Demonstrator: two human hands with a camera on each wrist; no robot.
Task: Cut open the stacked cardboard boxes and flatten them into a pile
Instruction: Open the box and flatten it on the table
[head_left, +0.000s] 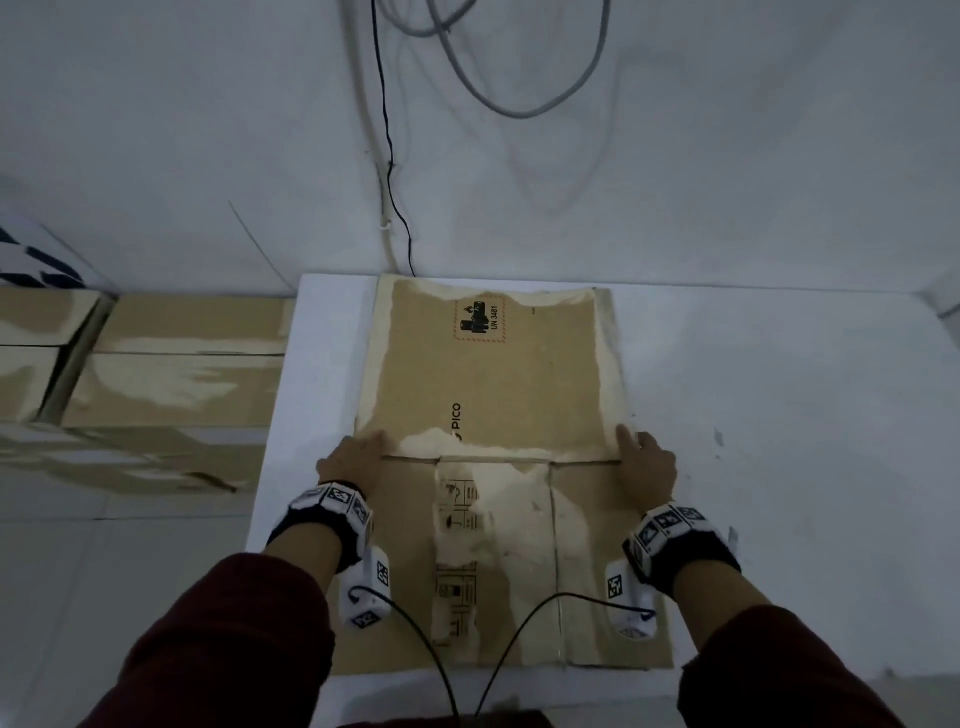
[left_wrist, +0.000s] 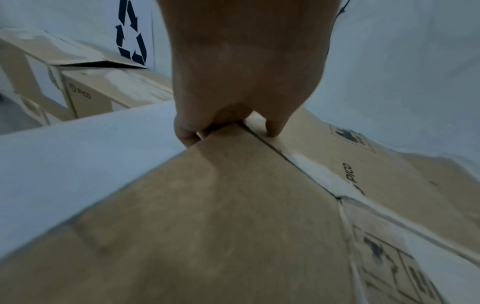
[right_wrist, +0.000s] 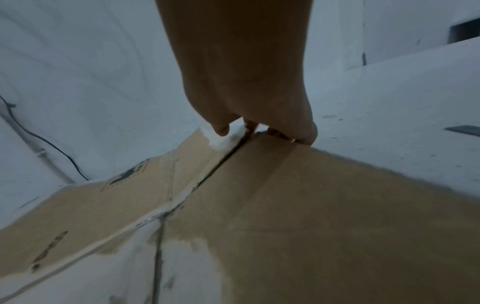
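A flattened brown cardboard box (head_left: 493, 374) printed PICO and UN 3481 lies flat on the white table (head_left: 779, 415), with its near flaps spread toward me. My left hand (head_left: 356, 457) grips its left edge at the crease between the far panel and the near flap. In the left wrist view the left hand's (left_wrist: 228, 127) fingers curl down at the edge of the cardboard (left_wrist: 207, 216), thumb on the far panel. My right hand (head_left: 647, 462) holds the right edge at the same crease. There, in the right wrist view, the right hand's (right_wrist: 259, 131) fingers curl over the cardboard (right_wrist: 311, 205).
Several taped brown boxes (head_left: 171, 374) stand stacked on the floor left of the table. A white carton with a recycling symbol (left_wrist: 131, 33) leans behind them. Cables (head_left: 395, 208) hang down the wall behind the table. Wrist camera cords trail over the near flaps.
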